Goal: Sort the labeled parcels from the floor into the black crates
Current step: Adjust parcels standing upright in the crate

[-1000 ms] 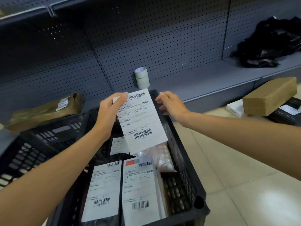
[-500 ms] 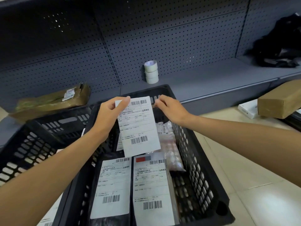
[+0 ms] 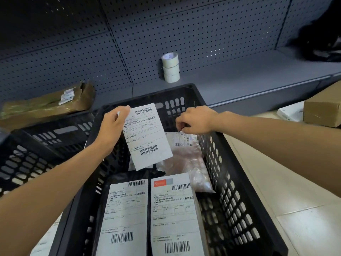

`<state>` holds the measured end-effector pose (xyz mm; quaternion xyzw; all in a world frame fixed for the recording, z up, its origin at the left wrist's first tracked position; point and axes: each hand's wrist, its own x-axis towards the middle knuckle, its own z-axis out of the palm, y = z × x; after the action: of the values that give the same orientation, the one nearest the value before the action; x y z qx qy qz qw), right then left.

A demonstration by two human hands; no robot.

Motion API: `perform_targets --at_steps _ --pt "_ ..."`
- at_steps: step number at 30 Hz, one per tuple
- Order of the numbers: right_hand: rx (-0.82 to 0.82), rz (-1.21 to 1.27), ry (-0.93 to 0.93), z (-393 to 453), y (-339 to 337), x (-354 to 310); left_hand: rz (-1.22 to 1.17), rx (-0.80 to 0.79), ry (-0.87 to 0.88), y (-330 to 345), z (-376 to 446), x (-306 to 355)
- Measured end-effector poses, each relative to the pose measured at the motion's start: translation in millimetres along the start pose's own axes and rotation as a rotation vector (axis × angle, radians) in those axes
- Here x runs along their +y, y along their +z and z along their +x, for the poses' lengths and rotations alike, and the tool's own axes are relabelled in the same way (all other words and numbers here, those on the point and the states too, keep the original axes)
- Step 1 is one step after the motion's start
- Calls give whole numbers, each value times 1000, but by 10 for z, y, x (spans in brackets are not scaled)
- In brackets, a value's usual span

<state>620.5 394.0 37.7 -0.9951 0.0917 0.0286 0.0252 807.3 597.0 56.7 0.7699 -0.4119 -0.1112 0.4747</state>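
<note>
The left hand [image 3: 112, 130] pinches the upper corner of a labeled parcel [image 3: 147, 135] between thumb and fingers, so that it hangs label-up over the middle of the black crate [image 3: 230, 182], barcode and address facing the camera, probably so the label can be read before it is dropped in. The right hand [image 3: 195, 120], at about 2 o'clock from that parcel, hovers at the crate's far right rim with its fingers curled downward; they appear to pinch the top edge of a clear bagged parcel [image 3: 186, 156] lying beneath, though the contact itself is hidden behind the knuckles. I judge it is shifting that bag aside to make room. At 6 o'clock in the crate two flat parcels lie side by side with labels up, a left flat parcel [image 3: 125, 215] and a right flat parcel [image 3: 175, 217] touching along their long edges, which leaves the far half free for the incoming one. A second black crate [image 3: 36, 150] stands just beside at 9 o'clock. On the shelf [image 3: 239, 71] at 12 o'clock sits a stack of tape rolls [image 3: 170, 67]; a brown carton [image 3: 323, 109] rests at 3 o'clock.
</note>
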Motion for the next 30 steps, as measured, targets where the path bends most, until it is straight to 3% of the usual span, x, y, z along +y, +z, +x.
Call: perform_targets --at_steps 8,17,27,30 --pt "-44 -72 16 278 -49 122 40 65 -86 168 310 -355" --pt "-24 -21 -21 281 -36 107 386 38 -160 317 457 -823" --pt "26 35 -11 291 -2 138 563 18 -277 521 415 -1183" --pt "18 31 -5 306 3 141 712 -115 -315 514 408 -1332"
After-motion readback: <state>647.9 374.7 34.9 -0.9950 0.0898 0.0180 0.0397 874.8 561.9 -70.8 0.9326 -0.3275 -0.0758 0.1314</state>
